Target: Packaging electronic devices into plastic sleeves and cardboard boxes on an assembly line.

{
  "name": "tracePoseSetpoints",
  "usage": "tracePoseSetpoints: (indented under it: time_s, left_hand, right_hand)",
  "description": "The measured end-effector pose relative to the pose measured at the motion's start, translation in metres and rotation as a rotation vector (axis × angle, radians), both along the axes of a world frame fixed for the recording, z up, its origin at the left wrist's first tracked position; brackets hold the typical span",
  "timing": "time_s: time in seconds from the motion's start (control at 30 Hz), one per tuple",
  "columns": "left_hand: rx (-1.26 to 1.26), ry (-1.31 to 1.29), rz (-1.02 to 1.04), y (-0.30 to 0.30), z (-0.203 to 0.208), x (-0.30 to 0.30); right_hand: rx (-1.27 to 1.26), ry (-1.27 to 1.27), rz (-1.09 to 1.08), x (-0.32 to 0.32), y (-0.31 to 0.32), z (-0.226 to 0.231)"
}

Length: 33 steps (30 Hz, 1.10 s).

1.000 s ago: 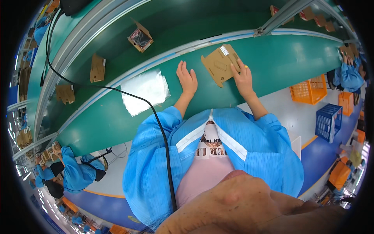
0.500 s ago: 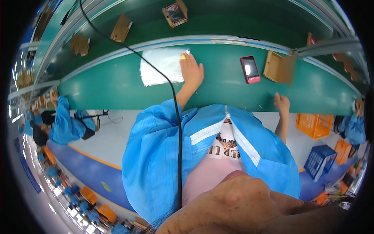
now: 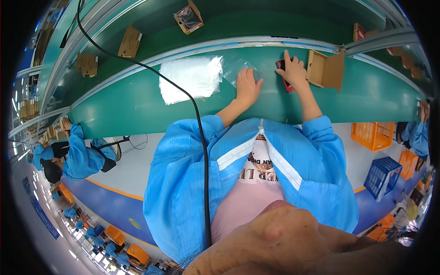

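My left hand (image 3: 248, 88) lies with fingers stretched out on a thin clear plastic bag (image 3: 233, 67), dragging over the green bench just right of a stack of clear bags (image 3: 185, 80). Over a red handheld device (image 3: 288, 86) with a dark screen is my right hand (image 3: 294, 72); its thumb and forefinger are spread, and the palm and fingers hide much of the device. Whether the fingers grip its edges does not show. Close to the right hand stands an open brown cardboard box (image 3: 319, 68), its lid folded to the right.
A black cable (image 3: 176, 87) hangs across the view in front of the bag stack. On the shelf beyond the bench are small open cardboard boxes (image 3: 188, 18). An orange crate (image 3: 373, 136) and a blue crate (image 3: 382, 178) stand on the floor at right. A co-worker (image 3: 82, 153) sits at left.
My left hand has moved right from the stack, and a single clear bag now extends off it. My right hand has gone from the bench's near edge up onto the red device.
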<state>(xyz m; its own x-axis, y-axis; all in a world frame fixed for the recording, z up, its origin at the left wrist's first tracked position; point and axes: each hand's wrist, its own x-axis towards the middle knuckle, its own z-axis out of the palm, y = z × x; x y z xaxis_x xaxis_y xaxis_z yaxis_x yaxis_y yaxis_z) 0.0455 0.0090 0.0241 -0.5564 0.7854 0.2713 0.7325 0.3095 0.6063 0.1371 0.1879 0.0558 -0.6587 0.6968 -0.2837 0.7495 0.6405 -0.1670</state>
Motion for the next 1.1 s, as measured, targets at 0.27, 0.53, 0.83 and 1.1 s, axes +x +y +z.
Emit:
tracePoseSetpoints:
  time_s: [0.27,0.53,0.83,1.1]
  left_hand:
    - [-0.228,-0.034,-0.053,-0.033,-0.007,-0.022]
    - [-0.079,-0.071,-0.127,-0.028,-0.029,-0.043]
    - [-0.160,-0.419,0.029,-0.017,-0.022,-0.057]
    - [-0.021,0.121,0.033,-0.024,0.032,-0.047]
  right_hand:
    - [-0.131,0.455,-0.129,0.023,0.017,0.015]
    - [-1.020,1.056,-0.584,0.052,-0.051,0.020]
    - [-0.924,1.113,-0.353,0.040,-0.103,-0.031]
    - [-0.086,0.661,0.162,0.031,-0.103,0.001]
